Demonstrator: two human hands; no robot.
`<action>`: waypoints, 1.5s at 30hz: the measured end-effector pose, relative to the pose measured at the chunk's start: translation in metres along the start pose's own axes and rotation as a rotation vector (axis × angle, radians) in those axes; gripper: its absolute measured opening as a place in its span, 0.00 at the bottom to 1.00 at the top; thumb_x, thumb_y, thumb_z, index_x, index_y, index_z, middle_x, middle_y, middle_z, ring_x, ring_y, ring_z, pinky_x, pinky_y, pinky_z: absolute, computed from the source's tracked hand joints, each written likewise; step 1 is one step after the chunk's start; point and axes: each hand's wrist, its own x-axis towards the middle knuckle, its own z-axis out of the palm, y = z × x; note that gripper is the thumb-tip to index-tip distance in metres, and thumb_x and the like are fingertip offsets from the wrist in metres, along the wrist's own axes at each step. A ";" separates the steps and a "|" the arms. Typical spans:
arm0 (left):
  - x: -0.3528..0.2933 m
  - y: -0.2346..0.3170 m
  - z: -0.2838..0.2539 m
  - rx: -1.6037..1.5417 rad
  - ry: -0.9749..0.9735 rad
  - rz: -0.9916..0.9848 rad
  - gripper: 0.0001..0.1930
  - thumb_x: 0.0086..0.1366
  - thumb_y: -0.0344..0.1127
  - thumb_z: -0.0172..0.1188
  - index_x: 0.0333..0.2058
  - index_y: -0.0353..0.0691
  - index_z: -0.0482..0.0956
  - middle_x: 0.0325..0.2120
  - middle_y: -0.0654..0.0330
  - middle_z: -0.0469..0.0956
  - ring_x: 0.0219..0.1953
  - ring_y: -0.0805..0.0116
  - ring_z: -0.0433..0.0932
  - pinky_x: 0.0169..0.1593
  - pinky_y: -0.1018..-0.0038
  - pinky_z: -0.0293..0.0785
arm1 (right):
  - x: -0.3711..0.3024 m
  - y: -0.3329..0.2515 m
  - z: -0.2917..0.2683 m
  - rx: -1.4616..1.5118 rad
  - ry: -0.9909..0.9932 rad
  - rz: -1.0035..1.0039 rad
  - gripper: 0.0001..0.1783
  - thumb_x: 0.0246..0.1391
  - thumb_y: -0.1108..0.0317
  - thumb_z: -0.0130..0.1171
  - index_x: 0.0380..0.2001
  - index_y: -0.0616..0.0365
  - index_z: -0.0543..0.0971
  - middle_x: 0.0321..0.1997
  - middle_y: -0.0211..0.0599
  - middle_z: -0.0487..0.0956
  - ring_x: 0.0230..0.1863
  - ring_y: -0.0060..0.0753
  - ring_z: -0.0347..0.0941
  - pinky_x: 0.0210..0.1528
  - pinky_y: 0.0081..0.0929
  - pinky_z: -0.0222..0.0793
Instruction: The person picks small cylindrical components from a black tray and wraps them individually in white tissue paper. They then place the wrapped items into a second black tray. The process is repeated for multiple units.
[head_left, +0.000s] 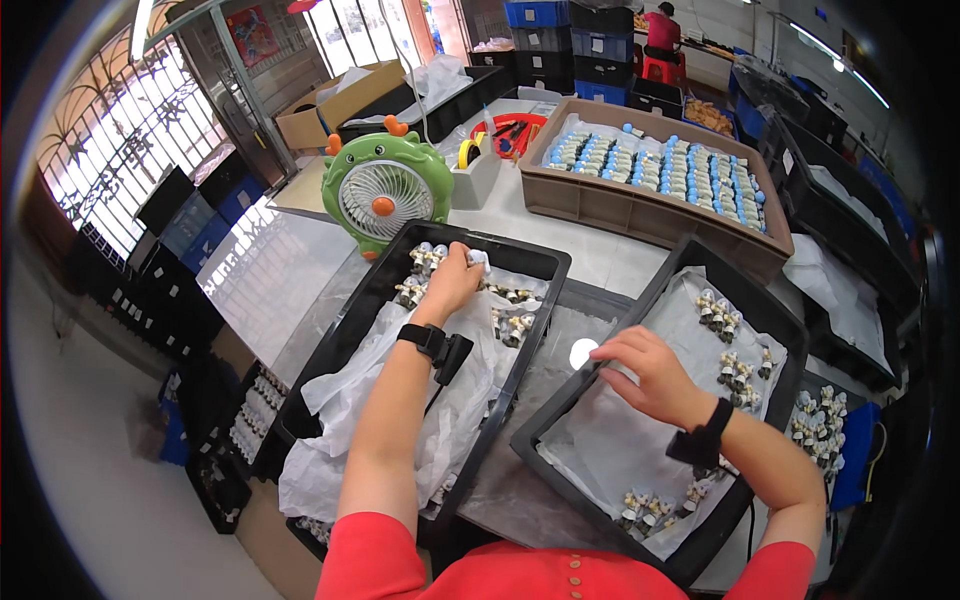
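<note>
My left hand (pixel 455 284) reaches into the far end of the left black tray (pixel 557 262). Its fingers are closed on a small white-headed figurine (pixel 478 258). Beside it are more figurines (pixel 427 256) in white, black and gold, partly hidden by my hand. Crumpled white sheeting (pixel 375 385) fills much of this tray. Over the left side of the right black tray (pixel 573 384), my right hand (pixel 650 375) hangs with fingers loosely bent and the thumb apart, holding nothing that I can see. That tray is lined with white sheeting and holds clusters of similar figurines (pixel 718 314).
A green cartoon-shaped fan (pixel 388 192) stands behind the left tray, near a grey tape dispenser (pixel 474 180) and a red basket (pixel 520 130) of tools. A brown crate (pixel 650 221) holds rows of blue-topped pieces. Stacked black trays (pixel 850 210) rise at the right; a person (pixel 662 32) sits far back.
</note>
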 end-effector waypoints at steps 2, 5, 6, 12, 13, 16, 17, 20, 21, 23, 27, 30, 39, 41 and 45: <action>-0.006 -0.008 -0.004 -0.015 -0.068 -0.008 0.16 0.61 0.36 0.53 0.43 0.33 0.63 0.28 0.56 0.73 0.29 0.68 0.74 0.33 0.72 0.71 | 0.036 0.006 0.015 -0.090 -0.089 -0.148 0.06 0.47 0.72 0.56 0.31 0.53 0.78 0.34 0.29 0.74 0.40 0.36 0.68 0.42 0.32 0.63; -0.008 -0.014 -0.011 -0.126 -0.148 -0.025 0.18 0.61 0.36 0.52 0.45 0.31 0.61 0.28 0.56 0.72 0.27 0.69 0.73 0.32 0.73 0.70 | 0.087 0.027 0.051 -0.217 -0.229 -0.164 0.08 0.50 0.69 0.53 0.34 0.50 0.79 0.38 0.31 0.74 0.43 0.36 0.66 0.42 0.33 0.63; -0.008 -0.013 -0.014 -0.177 -0.171 -0.033 0.19 0.61 0.36 0.52 0.46 0.31 0.61 0.28 0.56 0.72 0.27 0.69 0.73 0.32 0.73 0.70 | 0.101 0.035 0.064 -0.227 -0.292 -0.096 0.10 0.50 0.68 0.52 0.34 0.47 0.80 0.38 0.32 0.74 0.44 0.38 0.66 0.43 0.36 0.63; -0.007 -0.034 -0.027 -0.177 -0.186 -0.025 0.18 0.60 0.36 0.54 0.44 0.30 0.63 0.29 0.57 0.73 0.30 0.73 0.72 0.33 0.75 0.68 | 0.156 0.041 0.101 -0.395 -0.626 0.113 0.13 0.43 0.70 0.54 0.35 0.49 0.81 0.42 0.38 0.76 0.46 0.43 0.71 0.44 0.42 0.64; -0.008 -0.032 -0.029 -0.264 -0.221 -0.009 0.18 0.60 0.36 0.54 0.44 0.31 0.63 0.29 0.57 0.74 0.31 0.73 0.72 0.34 0.75 0.68 | 0.160 0.046 0.105 -0.434 -0.647 0.144 0.13 0.43 0.70 0.54 0.35 0.50 0.81 0.41 0.39 0.77 0.46 0.44 0.72 0.44 0.43 0.64; -0.012 -0.027 -0.036 -0.432 -0.300 -0.005 0.17 0.60 0.36 0.54 0.43 0.33 0.64 0.30 0.57 0.76 0.33 0.73 0.73 0.36 0.77 0.68 | 0.166 0.056 0.109 -0.497 -0.628 0.211 0.15 0.41 0.71 0.54 0.37 0.55 0.80 0.37 0.43 0.79 0.44 0.47 0.75 0.43 0.43 0.66; -0.014 -0.022 -0.041 -0.406 -0.307 -0.062 0.17 0.60 0.36 0.54 0.43 0.33 0.64 0.30 0.57 0.76 0.33 0.73 0.73 0.36 0.77 0.67 | 0.168 0.056 0.108 -0.533 -0.651 0.220 0.15 0.42 0.71 0.54 0.37 0.54 0.80 0.39 0.43 0.78 0.44 0.47 0.75 0.43 0.43 0.66; -0.017 -0.013 -0.050 -0.378 -0.325 -0.161 0.16 0.60 0.37 0.54 0.42 0.33 0.64 0.30 0.57 0.75 0.33 0.72 0.72 0.38 0.77 0.67 | 0.172 0.055 0.104 -0.494 -0.676 0.188 0.16 0.42 0.72 0.53 0.38 0.51 0.79 0.41 0.43 0.76 0.44 0.47 0.73 0.43 0.42 0.67; -0.016 -0.015 -0.052 -0.407 -0.331 -0.150 0.17 0.59 0.37 0.55 0.42 0.33 0.65 0.30 0.57 0.75 0.33 0.72 0.72 0.39 0.76 0.67 | 0.172 0.054 0.104 -0.384 -0.659 0.137 0.18 0.41 0.73 0.52 0.39 0.50 0.79 0.42 0.43 0.74 0.44 0.48 0.73 0.43 0.42 0.68; -0.016 -0.020 -0.055 -0.338 -0.305 -0.131 0.17 0.59 0.38 0.55 0.41 0.33 0.65 0.30 0.57 0.73 0.34 0.71 0.71 0.40 0.75 0.67 | 0.174 0.051 0.105 -0.279 -0.657 0.087 0.19 0.41 0.74 0.51 0.40 0.48 0.78 0.42 0.44 0.73 0.43 0.49 0.72 0.43 0.42 0.69; -0.018 -0.021 -0.057 -0.118 -0.301 -0.137 0.17 0.58 0.40 0.57 0.39 0.34 0.68 0.32 0.58 0.71 0.35 0.71 0.70 0.41 0.74 0.66 | 0.181 0.043 0.106 -0.398 -0.725 0.107 0.19 0.41 0.74 0.52 0.41 0.48 0.79 0.44 0.45 0.72 0.46 0.49 0.71 0.45 0.42 0.68; -0.017 -0.027 -0.055 -0.274 -0.352 -0.181 0.16 0.57 0.40 0.58 0.39 0.36 0.69 0.32 0.60 0.71 0.35 0.72 0.69 0.40 0.75 0.66 | 0.185 0.054 0.117 -0.539 -0.743 0.169 0.18 0.43 0.71 0.55 0.41 0.50 0.79 0.46 0.45 0.73 0.48 0.49 0.71 0.46 0.44 0.68; -0.022 -0.040 -0.088 -0.228 -0.439 -0.339 0.12 0.49 0.38 0.61 0.32 0.39 0.74 0.26 0.64 0.73 0.31 0.74 0.71 0.35 0.77 0.66 | 0.184 0.043 0.107 -0.319 -0.683 -0.008 0.15 0.41 0.71 0.56 0.37 0.57 0.79 0.45 0.46 0.73 0.47 0.49 0.71 0.45 0.45 0.68; -0.021 -0.040 -0.089 0.024 -0.436 -0.281 0.13 0.46 0.38 0.62 0.30 0.39 0.74 0.24 0.62 0.74 0.29 0.72 0.72 0.33 0.76 0.67 | 0.182 0.051 0.113 -0.484 -0.700 0.027 0.14 0.42 0.71 0.55 0.36 0.58 0.79 0.45 0.46 0.73 0.47 0.49 0.71 0.44 0.44 0.68; -0.019 -0.030 -0.077 0.110 -0.311 -0.093 0.17 0.44 0.39 0.63 0.31 0.34 0.74 0.24 0.58 0.76 0.29 0.66 0.74 0.34 0.73 0.69 | 0.182 0.068 0.123 -0.466 -0.662 0.064 0.14 0.41 0.71 0.55 0.34 0.62 0.79 0.45 0.47 0.73 0.46 0.49 0.71 0.43 0.42 0.70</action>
